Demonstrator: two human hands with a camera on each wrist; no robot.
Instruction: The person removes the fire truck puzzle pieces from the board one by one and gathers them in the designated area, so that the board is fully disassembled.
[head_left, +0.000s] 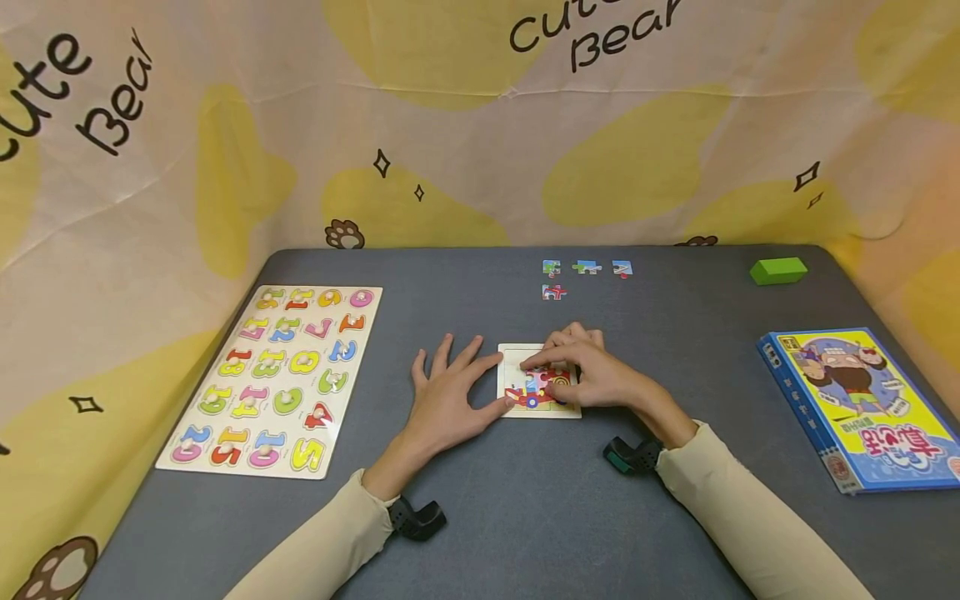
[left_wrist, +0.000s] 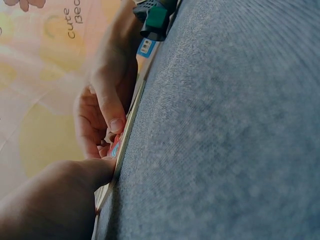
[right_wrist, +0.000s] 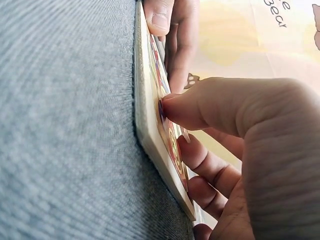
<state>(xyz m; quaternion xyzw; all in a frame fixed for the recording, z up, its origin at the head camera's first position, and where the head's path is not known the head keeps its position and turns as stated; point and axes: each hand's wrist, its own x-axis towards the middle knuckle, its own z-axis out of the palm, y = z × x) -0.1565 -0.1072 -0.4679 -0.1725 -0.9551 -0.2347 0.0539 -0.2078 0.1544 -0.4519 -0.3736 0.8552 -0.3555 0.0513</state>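
Note:
A small square puzzle board (head_left: 510, 360) with a white border lies flat, showing a red and blue vehicle picture (head_left: 533, 401). My left hand (head_left: 450, 400) is spread at the board's left side, its thumb on the lower left edge and its index fingertip near the upper left corner. Over the board's right half, my right hand (head_left: 600, 371) reaches down with bent fingers. Its thumb and index finger pinch a jigsaw piece (head_left: 537, 377) at the picture; the hand covers the board's upper right part. In the right wrist view the thumb meets the picture surface.
Several loose jigsaw pieces (head_left: 588, 267) lie behind the board. A number puzzle board (head_left: 341, 417) with knobbed shapes is at left. On the right are a green block (head_left: 777, 271) and a blue and yellow box (head_left: 862, 408). A patterned cloth (head_left: 450, 125) hangs behind the table.

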